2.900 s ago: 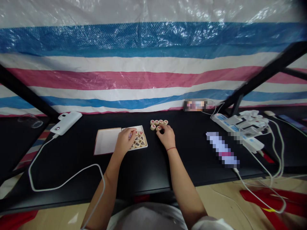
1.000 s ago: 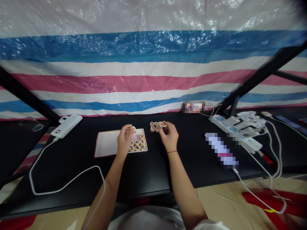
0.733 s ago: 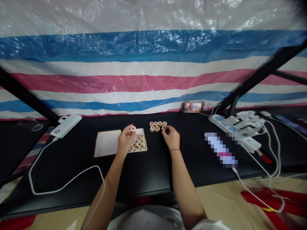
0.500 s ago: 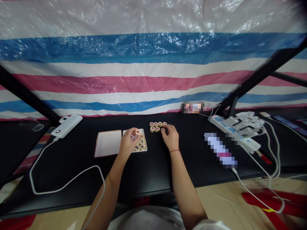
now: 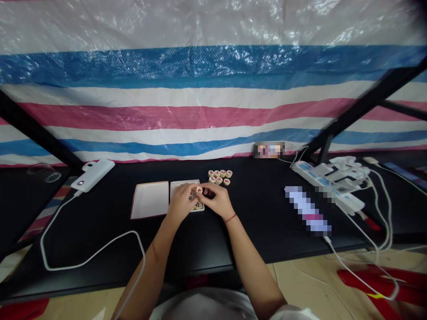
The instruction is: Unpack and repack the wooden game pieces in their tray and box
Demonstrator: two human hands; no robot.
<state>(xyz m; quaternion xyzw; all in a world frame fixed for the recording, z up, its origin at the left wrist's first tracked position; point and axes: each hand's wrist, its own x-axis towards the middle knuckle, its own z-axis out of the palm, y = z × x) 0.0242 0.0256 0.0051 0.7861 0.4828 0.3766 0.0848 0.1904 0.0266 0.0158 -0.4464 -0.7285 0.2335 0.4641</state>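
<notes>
Both hands meet over the right end of a small white box [image 5: 183, 184] on the black table [image 5: 100, 231]. My left hand [image 5: 182, 203] pinches a round wooden chess piece [image 5: 199, 190] with a red character. My right hand [image 5: 218, 200] has its fingers curled around that same piece, touching it from the right. More pieces lie in the box [image 5: 198, 206], mostly hidden under the hands. The box's lid [image 5: 150, 200] lies flat to the left. A cluster of several red-marked pieces [image 5: 220, 177] sits on the table just beyond the hands.
A white power bank [image 5: 94, 174] with a looping white cable [image 5: 83, 260] lies at the left. A power strip [image 5: 328, 184] with chargers and cables fills the right side. A striped tarp [image 5: 200, 102] hangs behind the table. Black frame bars [image 5: 360, 104] slant at both sides.
My left hand lifted a piece from the box and carried it right. My right hand left the cluster beyond the box and came back to meet the left hand at the piece.
</notes>
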